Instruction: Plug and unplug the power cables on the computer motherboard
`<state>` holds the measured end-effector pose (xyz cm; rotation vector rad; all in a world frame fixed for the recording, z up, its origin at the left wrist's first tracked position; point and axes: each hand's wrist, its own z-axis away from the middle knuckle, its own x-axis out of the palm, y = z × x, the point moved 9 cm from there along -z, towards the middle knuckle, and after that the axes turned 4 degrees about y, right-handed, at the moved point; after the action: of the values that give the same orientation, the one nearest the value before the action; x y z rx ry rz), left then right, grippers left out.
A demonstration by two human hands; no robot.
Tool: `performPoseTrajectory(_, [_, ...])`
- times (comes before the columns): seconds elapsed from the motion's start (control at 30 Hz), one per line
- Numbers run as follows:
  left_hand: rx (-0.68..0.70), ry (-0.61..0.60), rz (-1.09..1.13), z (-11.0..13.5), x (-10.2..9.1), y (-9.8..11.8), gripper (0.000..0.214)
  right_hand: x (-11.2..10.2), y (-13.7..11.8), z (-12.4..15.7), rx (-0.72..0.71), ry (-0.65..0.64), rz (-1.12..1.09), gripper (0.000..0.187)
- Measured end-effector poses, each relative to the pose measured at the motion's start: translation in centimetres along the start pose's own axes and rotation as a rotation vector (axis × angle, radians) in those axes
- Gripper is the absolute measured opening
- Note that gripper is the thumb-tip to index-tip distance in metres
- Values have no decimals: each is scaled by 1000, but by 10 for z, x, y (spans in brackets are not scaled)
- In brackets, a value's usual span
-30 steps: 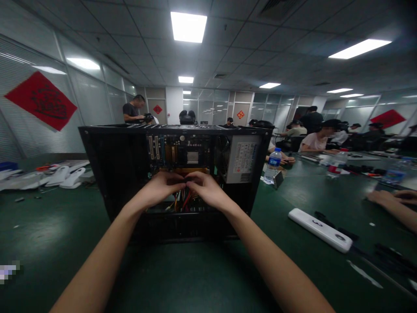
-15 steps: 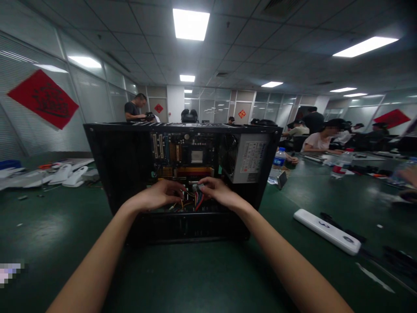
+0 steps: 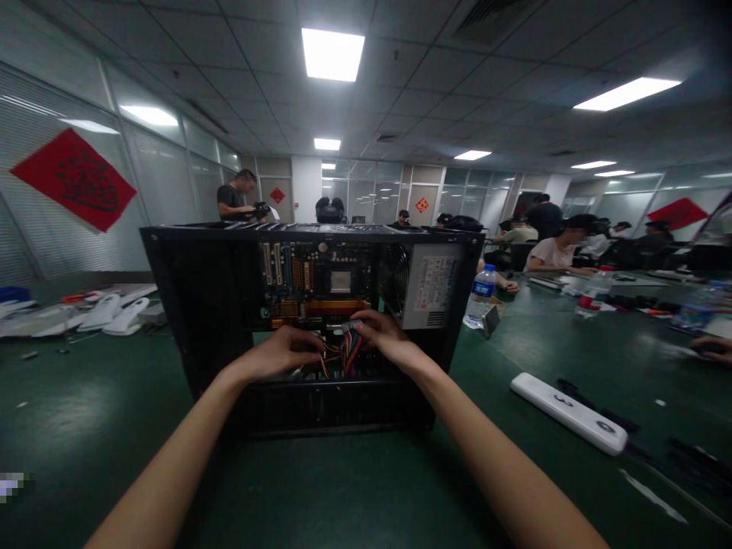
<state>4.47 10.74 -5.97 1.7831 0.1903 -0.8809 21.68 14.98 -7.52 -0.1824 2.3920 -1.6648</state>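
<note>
Office rm (image 3: 245, 84): green tbl (image 3: 320, 488) bears PC case (image 3: 332, 412), R hand (image 3: 385, 337) holding plug (image 3: 352, 326).

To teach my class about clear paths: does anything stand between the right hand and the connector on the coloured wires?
Nothing visible does: the right hand grips the connector directly, coloured wires hanging below. The left hand is beside them, not between.

From your head, the single view looks forward and down past your left hand (image 3: 286, 352) and right hand (image 3: 384, 338) to a nearby computer case (image 3: 332, 408) on the desk (image 3: 286, 488), with the ceiling (image 3: 245, 46) above.
</note>
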Motion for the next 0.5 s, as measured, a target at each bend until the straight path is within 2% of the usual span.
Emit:
performPoseTrajectory(0.13, [40,242,24,-4,-19,5,36,-5,-8,1,-43,17,-126,34])
performPoseTrajectory(0.2, [84,320,9,-6,-25,12,37,-4,-12,3,-54,9,-181,36])
performPoseTrajectory(0.3, [135,326,-78,-8,-23,22,38,0,-14,4,-53,3,-238,40])
performPoseTrajectory(0.5, [203,227,-224,-6,-13,29,38,4,-14,3,-37,5,-263,39])
